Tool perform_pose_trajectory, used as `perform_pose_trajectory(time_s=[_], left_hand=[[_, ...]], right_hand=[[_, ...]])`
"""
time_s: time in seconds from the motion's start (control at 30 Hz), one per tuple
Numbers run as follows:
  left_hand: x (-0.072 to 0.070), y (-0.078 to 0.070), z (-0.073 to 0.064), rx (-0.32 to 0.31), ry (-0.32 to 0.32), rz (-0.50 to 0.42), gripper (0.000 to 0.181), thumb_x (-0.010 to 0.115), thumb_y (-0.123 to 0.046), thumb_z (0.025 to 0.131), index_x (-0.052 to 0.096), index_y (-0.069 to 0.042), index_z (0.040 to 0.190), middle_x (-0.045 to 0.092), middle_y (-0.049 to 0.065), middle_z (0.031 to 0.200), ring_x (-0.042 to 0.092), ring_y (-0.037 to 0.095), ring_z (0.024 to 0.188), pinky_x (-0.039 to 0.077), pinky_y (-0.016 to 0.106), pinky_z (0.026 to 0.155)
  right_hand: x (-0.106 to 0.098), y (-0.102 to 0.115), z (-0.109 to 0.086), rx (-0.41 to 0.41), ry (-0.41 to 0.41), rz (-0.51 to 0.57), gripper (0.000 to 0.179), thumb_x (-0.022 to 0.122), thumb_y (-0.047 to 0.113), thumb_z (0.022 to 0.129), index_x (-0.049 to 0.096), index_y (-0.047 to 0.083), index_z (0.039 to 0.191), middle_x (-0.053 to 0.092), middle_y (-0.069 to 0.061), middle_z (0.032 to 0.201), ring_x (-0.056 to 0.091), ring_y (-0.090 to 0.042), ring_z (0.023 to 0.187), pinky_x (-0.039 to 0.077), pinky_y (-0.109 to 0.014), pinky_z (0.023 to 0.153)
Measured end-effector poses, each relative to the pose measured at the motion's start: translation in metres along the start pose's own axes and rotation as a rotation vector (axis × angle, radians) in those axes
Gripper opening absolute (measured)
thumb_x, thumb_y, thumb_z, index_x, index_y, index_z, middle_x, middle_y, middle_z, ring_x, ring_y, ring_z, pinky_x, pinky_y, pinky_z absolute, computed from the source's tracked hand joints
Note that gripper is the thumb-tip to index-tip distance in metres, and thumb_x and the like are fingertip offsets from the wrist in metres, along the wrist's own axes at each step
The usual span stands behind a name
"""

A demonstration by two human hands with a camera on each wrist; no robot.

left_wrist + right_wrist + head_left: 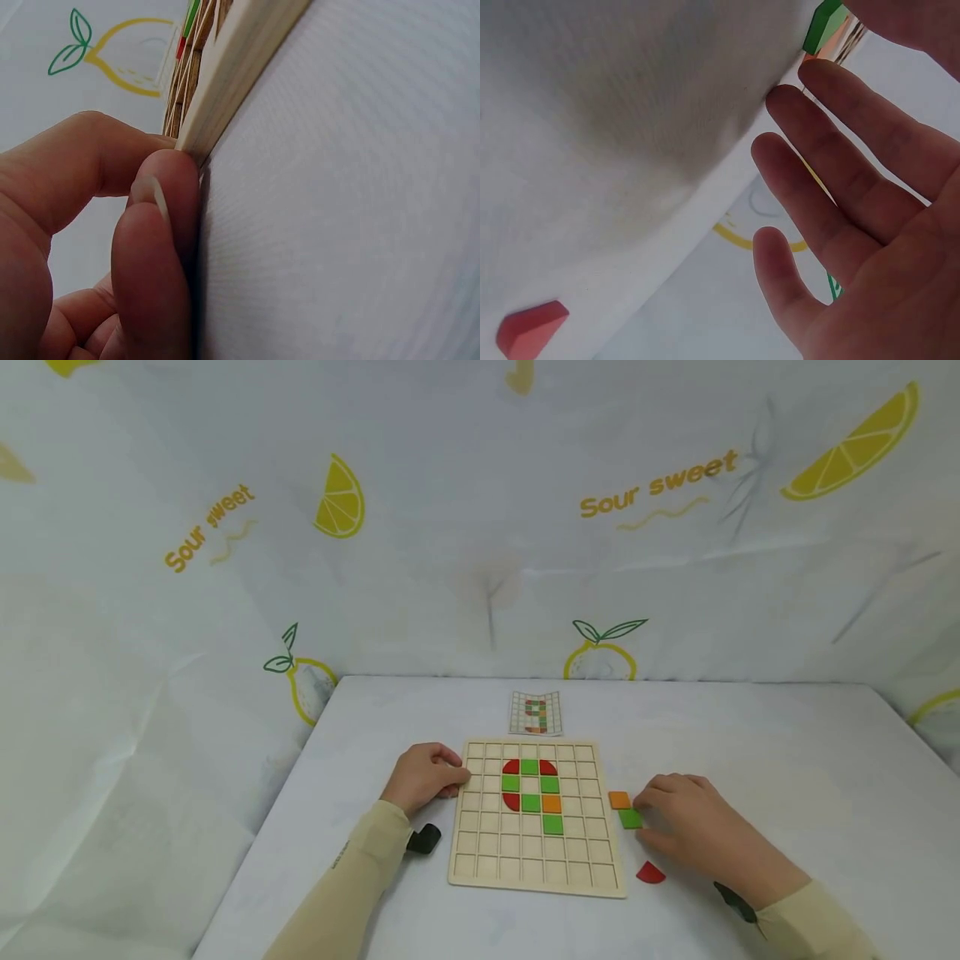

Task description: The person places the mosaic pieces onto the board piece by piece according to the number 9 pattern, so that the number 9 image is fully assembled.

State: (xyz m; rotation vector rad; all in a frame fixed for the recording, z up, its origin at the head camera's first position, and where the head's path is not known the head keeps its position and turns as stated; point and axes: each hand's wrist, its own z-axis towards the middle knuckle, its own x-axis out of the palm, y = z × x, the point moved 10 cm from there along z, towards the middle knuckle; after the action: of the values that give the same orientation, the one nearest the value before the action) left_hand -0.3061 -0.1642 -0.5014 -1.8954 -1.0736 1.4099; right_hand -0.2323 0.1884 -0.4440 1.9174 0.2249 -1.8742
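Loose green tile (631,819) lies on worktop (750,735) between board (487,866) and right hand (686,814), the nearer hand; square, no long axis. Right fingers (840,152) wide, nothing held, tile just left of them. Left hand (423,774) pinches board's left edge.

white table (750,727) | grid board (480,843) | pattern card (536,714) beyond it | orange tile (619,800) | green tile (631,819) | red wedge (651,872)

"Sour sweet" is printed twice on the white backdrop (450,485) — one orange line (210,529) at upper left, another at upper right. The card (536,714) near centre shows a coloured figure like a 9 — print on the left sleeve (367,852) is too small to read.
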Motion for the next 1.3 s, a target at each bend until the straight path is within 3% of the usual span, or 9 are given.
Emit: perform_pose_trajectory(time_s=[0.3,0.87,1.3], left_hand=[[0.002,-0.002,-0.002,0.017,0.005,-0.008,0.022,0.087,-0.021,0.087,0.074,-0.011,0.103,0.075,0.004,0.077,0.072,0.014,0.066,0.059,0.026,0.064],[-0.001,-0.002,-0.003,0.02,0.002,0.008,0.021,0.087,-0.022,0.087,0.075,-0.013,0.102,0.075,0.003,0.078,0.072,0.014,0.065,0.058,0.026,0.064],[0.0,-0.001,0.0,0.025,0.004,-0.004,0.022,0.087,-0.023,0.087,0.075,-0.013,0.102,0.076,0.003,0.078,0.072,0.014,0.066,0.059,0.026,0.064]], right_hand=[[0.004,-0.004,0.001,0.045,0.037,0.035,0.026,0.094,0.028,0.081,0.081,0.021,0.103,0.072,0.006,0.108,0.068,-0.028,0.111,0.047,-0.064,0.109],[0.0,-0.002,-0.003,0.024,0.014,0.025,0.019,0.092,0.027,0.082,0.078,0.023,0.095,0.072,0.009,0.102,0.069,-0.027,0.108,0.048,-0.063,0.107],[-0.012,0.028,0.0,-0.039,-0.023,0.064,0.016,0.089,0.026,0.087,0.078,0.025,0.098,0.068,0.012,0.102,0.065,-0.028,0.115,0.047,-0.059,0.112]])
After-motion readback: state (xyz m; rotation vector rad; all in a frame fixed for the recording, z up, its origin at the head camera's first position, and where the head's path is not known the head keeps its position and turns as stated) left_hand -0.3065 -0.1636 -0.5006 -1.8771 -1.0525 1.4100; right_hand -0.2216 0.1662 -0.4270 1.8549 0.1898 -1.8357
